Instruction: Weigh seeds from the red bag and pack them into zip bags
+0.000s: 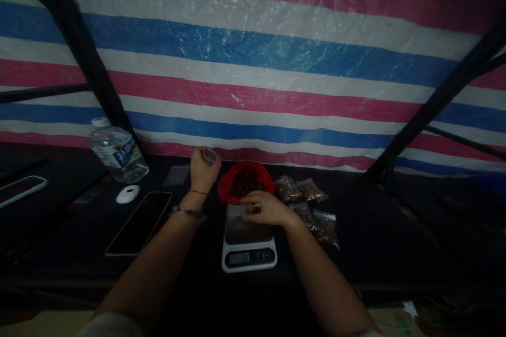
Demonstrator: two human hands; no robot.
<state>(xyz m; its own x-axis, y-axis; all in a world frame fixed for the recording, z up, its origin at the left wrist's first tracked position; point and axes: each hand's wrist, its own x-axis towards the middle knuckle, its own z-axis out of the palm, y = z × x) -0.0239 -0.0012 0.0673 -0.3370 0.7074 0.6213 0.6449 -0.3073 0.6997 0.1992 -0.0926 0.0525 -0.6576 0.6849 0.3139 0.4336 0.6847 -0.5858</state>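
Note:
My left hand (pixel 203 172) is closed around a small clear plastic cup (pixel 209 156), left of the red bag. Fingers curled, my right hand (pixel 271 209) grips another small clear cup (pixel 246 211) over the plate of a white kitchen scale (pixel 250 250). Whether that cup touches the plate I cannot tell. Just behind the scale, the open red plastic bag (pixel 225 185) holds a heap of small dark brown pieces (pixel 247 181). Several small zip bags (pixel 326 227) with brown pieces inside lie to the right of my right hand.
At the left stand a large clear bottle (pixel 118 151), a white oval object (pixel 127 194) and a dark-screened phone (pixel 140 224). A flat clear bag (pixel 176 175) lies near my left wrist. Another phone (pixel 21 189) is farther left. Striped sheeting (pixel 253 73) hangs behind, between dark metal bars.

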